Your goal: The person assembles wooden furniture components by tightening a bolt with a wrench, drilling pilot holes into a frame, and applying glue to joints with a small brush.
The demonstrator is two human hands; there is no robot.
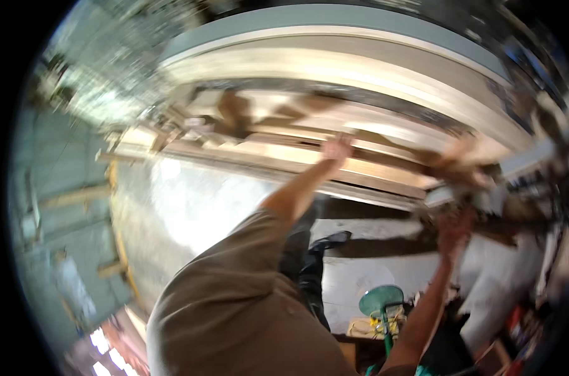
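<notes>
My left hand (338, 147) rests on a long pale wooden board (381, 173) at the near side of a workbench. Its fingers look stretched out over the board's edge, though motion blurs them. Off to the right, my right hand (457, 230) reaches down at the bench's right end, beside a pale, blocky part (440, 195) by the board ends. Blur smears its fingers, so whatever they touch or hold is unclear. Several boards lie lengthwise next to one another, with dark shadows falling across them.
Long pale lumber (334, 62) and a grey-blue beam (334, 19) run along the far side. Wood offcuts (143, 138) lie at the left end. Below right stands a green round-topped metal object (381, 299). Concrete floor (209, 200) lies between bench and my legs.
</notes>
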